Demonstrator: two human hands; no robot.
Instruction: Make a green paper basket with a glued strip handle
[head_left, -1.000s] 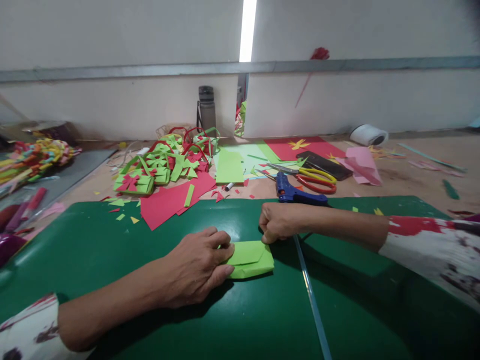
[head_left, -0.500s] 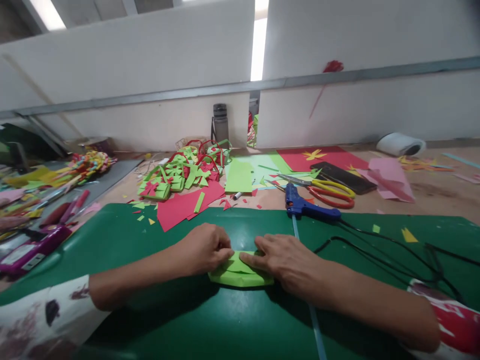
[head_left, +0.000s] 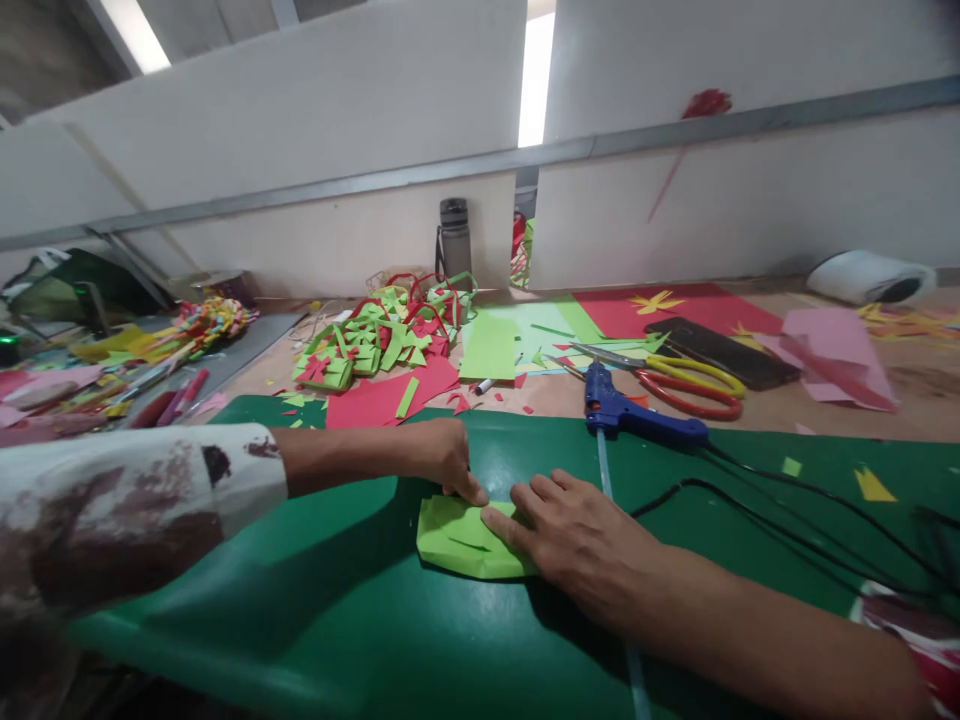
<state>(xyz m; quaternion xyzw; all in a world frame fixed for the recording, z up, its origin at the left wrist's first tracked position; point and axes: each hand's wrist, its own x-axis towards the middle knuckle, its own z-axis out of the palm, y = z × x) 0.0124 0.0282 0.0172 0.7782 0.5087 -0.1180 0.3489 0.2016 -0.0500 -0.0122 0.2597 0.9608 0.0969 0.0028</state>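
A light-green sheet of folded paper (head_left: 454,535) lies on the green mat (head_left: 480,640) in front of me. My left hand (head_left: 446,455) is curled, with the fingertips at the paper's far edge. Across the paper's right end rests my right hand (head_left: 566,525), its thumb pressing down on top and its other fingers bent beyond the far edge. That right end is hidden under the hand. Past my right hand lies a blue glue gun (head_left: 637,415) with a glue stick running back from it toward me.
Scissors (head_left: 694,390) and a dark phone (head_left: 724,355) lie behind the glue gun. Small green and red paper baskets (head_left: 375,345) are heaped at the back left, near a grey bottle (head_left: 454,240). A black cord (head_left: 780,515) crosses the mat's right side.
My left hand has shifted right along the paper's far edge, uncovering its left end, and the left forearm reaches in from farther forward. The right hand stays on the paper. The view has turned slightly.
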